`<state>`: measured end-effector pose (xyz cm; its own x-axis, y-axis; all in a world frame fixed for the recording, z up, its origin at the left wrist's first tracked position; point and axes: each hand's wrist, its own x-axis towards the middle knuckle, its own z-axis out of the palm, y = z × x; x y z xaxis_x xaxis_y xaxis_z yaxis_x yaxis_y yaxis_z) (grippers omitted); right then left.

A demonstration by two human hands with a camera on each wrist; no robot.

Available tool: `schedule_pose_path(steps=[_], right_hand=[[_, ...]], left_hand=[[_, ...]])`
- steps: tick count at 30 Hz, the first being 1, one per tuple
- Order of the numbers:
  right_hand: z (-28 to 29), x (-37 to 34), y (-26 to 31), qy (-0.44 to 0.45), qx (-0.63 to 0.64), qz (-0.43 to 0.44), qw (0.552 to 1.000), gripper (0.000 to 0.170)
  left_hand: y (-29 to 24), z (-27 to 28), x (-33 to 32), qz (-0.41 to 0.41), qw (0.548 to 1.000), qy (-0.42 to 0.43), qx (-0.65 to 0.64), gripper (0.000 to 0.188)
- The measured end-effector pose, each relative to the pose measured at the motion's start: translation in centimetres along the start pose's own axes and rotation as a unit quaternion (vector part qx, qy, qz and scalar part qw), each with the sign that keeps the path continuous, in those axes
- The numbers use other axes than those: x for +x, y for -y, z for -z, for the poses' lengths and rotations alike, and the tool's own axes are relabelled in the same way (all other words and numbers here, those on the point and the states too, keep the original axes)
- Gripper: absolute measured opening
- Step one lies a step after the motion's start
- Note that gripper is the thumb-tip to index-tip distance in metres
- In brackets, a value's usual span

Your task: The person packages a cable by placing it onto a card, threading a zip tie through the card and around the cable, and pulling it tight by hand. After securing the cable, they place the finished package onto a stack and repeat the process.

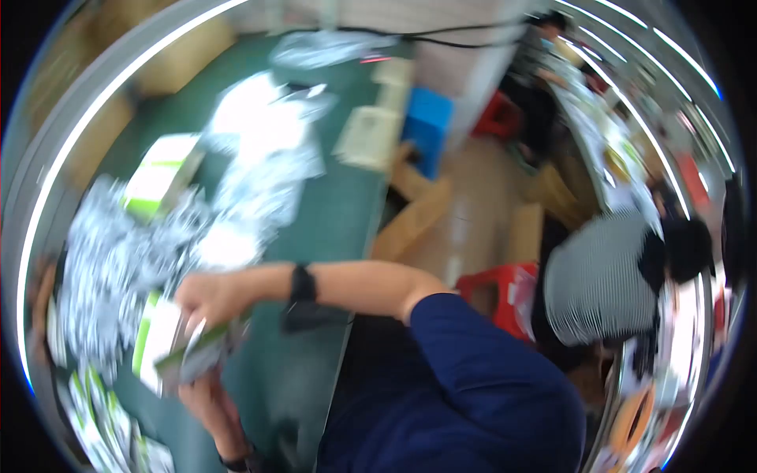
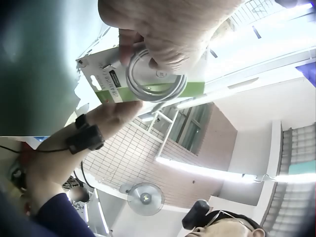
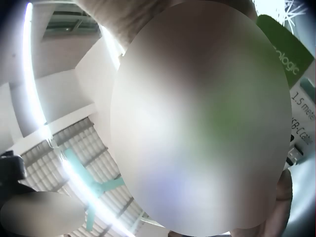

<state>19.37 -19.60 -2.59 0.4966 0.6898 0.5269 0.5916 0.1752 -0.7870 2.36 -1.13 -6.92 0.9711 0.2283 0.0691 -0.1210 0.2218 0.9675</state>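
where the left hand (image 2: 170, 32) grips the card (image 2: 106, 79), cable (image 2: 144, 94) touches its fingers.

Notes on colour. Card (image 2: 106, 73) in my hands: pale grey-white, green band along one edge, black print. Coiled cable (image 2: 157, 94): white. My sleeve (image 1: 489, 347): plain navy; my wristband (image 1: 303, 285): black. Tabletop (image 1: 339, 201): deep green. Box (image 1: 164, 172): white with lime green. Stool (image 1: 509, 303): red. Neighbour's shirt (image 1: 599, 280): fine stripes, dark and pale as far as the blur lets me judge.
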Motion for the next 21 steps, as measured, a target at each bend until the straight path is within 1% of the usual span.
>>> schedule_pose_path(steps=[1,2,3,4,5,6,7,9,10,12,13,16,17,20,21], right_hand=[[0.8,0.4,-0.6,0.073,-0.082,-0.063,0.992,0.024],[1.4,0.5,0.7,0.085,-0.008,-0.113,0.990,0.023],[1.3,1.0,-0.7,0.096,-0.038,-0.120,0.987,0.022],[1.4,1.3,-0.1,0.064,-0.008,-0.109,0.992,0.020],[1.6,1.7,0.0,0.046,-0.015,-0.109,0.993,0.016],[1.7,2.2,1.8,0.001,0.080,-0.198,0.977,0.015],[1.9,2.8,1.6,-0.022,0.103,-0.235,0.966,0.017],[1.6,3.1,1.2,-0.107,0.208,-0.257,0.938,0.024],[1.5,3.1,0.8,-0.093,0.219,-0.259,0.936,0.024],[0.8,3.1,0.4,-0.142,0.373,-0.186,0.898,0.030],[0.1,3.0,0.5,-0.139,0.379,-0.188,0.896,0.030],[-1.6,2.0,1.2,-0.145,0.289,-0.201,0.925,0.030],[-2.0,1.6,1.3,-0.146,0.290,-0.205,0.923,0.030],[-2.3,0.6,1.5,-0.104,0.126,-0.205,0.965,0.030],[-2.1,0.6,1.5,-0.106,0.127,-0.208,0.964,0.030]], left_hand=[[-1.2,-0.8,-0.1,0.030,0.999,-0.010,-0.007,0.039],[-2.9,-2.1,-0.4,0.052,0.998,-0.017,-0.027,0.037],[-3.0,-2.5,-0.3,0.047,0.997,-0.046,-0.046,0.035],[-3.6,-2.5,-0.2,0.043,0.997,-0.039,-0.047,0.029],[-3.1,-2.4,-0.3,0.036,0.992,-0.068,-0.096,0.026],[-3.6,-2.6,-0.3,0.033,0.989,-0.077,-0.121,0.026],[-3.9,-2.7,-0.2,0.030,0.985,-0.077,-0.152,0.026],[-4.5,-2.6,-0.3,0.042,0.975,-0.101,-0.196,0.027],[-4.7,-2.4,-0.2,0.040,0.973,-0.119,-0.192,0.027],[-5.1,-2.1,0.1,0.058,0.965,-0.139,-0.215,0.027],[-5.3,-1.9,0.3,0.069,0.961,-0.143,-0.227,0.027],[-5.2,-1.4,0.8,0.079,0.960,-0.144,-0.225,0.028],[-5.1,-1.3,0.8,0.084,0.960,-0.141,-0.226,0.028],[-5.5,-1.4,0.9,0.097,0.963,-0.121,-0.219,0.028],[-5.5,-1.5,0.9,0.100,0.965,-0.111,-0.215,0.029]])
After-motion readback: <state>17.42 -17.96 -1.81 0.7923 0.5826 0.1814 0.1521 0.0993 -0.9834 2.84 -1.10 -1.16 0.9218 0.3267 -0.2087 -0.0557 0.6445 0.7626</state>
